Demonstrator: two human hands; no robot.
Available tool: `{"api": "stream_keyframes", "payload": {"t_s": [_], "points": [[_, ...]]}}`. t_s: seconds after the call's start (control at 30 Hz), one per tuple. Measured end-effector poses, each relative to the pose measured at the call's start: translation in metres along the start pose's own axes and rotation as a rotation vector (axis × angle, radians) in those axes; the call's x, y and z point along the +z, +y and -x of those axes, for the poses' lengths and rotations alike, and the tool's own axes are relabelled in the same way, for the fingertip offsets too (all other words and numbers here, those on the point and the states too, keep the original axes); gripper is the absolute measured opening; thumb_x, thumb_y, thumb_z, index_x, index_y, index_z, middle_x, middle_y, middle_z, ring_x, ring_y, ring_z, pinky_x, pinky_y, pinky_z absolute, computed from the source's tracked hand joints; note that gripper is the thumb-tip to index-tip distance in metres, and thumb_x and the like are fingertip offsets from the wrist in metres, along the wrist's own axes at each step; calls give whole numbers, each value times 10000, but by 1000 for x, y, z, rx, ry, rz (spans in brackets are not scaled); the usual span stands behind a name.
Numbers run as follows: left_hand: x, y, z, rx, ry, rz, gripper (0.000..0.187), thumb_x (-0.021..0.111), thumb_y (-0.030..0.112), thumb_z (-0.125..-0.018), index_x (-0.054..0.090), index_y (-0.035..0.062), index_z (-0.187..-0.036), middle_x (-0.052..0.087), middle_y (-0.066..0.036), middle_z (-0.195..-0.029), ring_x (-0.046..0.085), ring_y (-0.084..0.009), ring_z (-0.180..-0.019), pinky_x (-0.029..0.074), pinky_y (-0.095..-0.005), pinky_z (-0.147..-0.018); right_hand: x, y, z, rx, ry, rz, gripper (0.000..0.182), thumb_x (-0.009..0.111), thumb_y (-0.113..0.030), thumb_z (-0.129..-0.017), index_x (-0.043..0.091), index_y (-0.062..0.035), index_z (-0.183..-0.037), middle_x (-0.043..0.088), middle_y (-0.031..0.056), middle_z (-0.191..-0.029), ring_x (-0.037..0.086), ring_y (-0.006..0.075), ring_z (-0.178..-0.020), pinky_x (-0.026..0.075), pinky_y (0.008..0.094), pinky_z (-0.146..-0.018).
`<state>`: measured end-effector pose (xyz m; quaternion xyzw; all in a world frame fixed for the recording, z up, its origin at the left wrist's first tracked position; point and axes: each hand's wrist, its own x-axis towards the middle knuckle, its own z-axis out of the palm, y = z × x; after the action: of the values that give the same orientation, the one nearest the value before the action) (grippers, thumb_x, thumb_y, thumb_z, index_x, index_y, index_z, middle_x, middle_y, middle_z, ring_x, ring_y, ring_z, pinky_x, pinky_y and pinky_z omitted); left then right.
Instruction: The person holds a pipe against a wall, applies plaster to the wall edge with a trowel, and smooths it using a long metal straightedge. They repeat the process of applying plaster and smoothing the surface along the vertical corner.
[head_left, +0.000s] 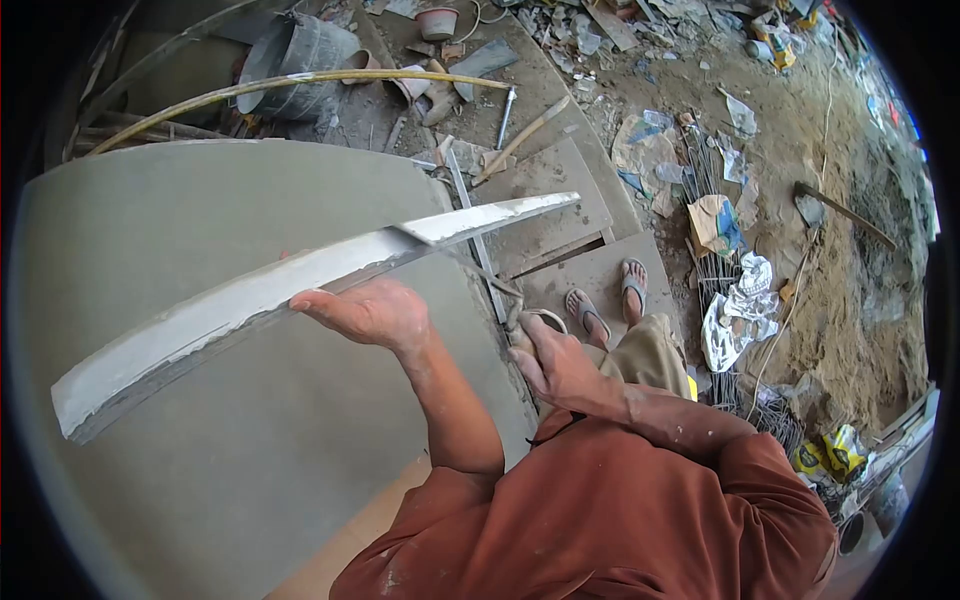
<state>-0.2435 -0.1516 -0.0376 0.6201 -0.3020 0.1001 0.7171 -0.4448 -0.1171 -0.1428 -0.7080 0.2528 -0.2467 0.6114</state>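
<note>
no lettering or numbers can be read.

Head camera: worn on the head, the single view, facing forward and steeply down through a wide, bowing lens.
Red-brown shirt (600, 500): closest, filling the bottom edge.
Long board (320, 268): middle distance, slanting across left of centre.
Grey surface (230, 200): behind the board, taking up the left.
Feet (632, 292): seen from above, farther down.
Littered ground (860, 290): farthest, along the right and top.
</note>
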Motion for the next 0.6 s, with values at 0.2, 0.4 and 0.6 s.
{"api": "stream_keyframes", "payload": {"t_s": [0.2, 0.4, 0.6], "points": [[0, -4, 1, -98, 74, 35, 868, 347, 689, -970, 163, 53, -1531, 221, -152, -1507, 247, -267, -1398, 213, -451, -1178, 26, 150, -16, 304, 29, 192, 379, 525, -242, -977, 428, 34, -1219, 624, 320, -846, 607, 508, -808, 480, 556, -684], [-18, -17, -3, -186, 68, 44, 901, 338, 761, -922, 274, 27, -1441, 386, -118, -1312, 377, -249, -1264, 323, -454, -1114, -15, 25, -33, 239, -113, 5, 342, 529, -266, -975, 436, -17, -1190, 627, 301, -826, 603, 510, -801, 471, 571, -694], [-12, -13, 0, -152, 72, 99, 745, 313, 737, -951, 411, 66, -1260, 424, -38, -1076, 437, -175, -1059, 397, -372, -982, 0, 100, -29, 373, -33, 60, 356, 521, -267, -974, 420, -2, -1189, 627, 313, -849, 597, 520, -803, 476, 565, -715]]}}
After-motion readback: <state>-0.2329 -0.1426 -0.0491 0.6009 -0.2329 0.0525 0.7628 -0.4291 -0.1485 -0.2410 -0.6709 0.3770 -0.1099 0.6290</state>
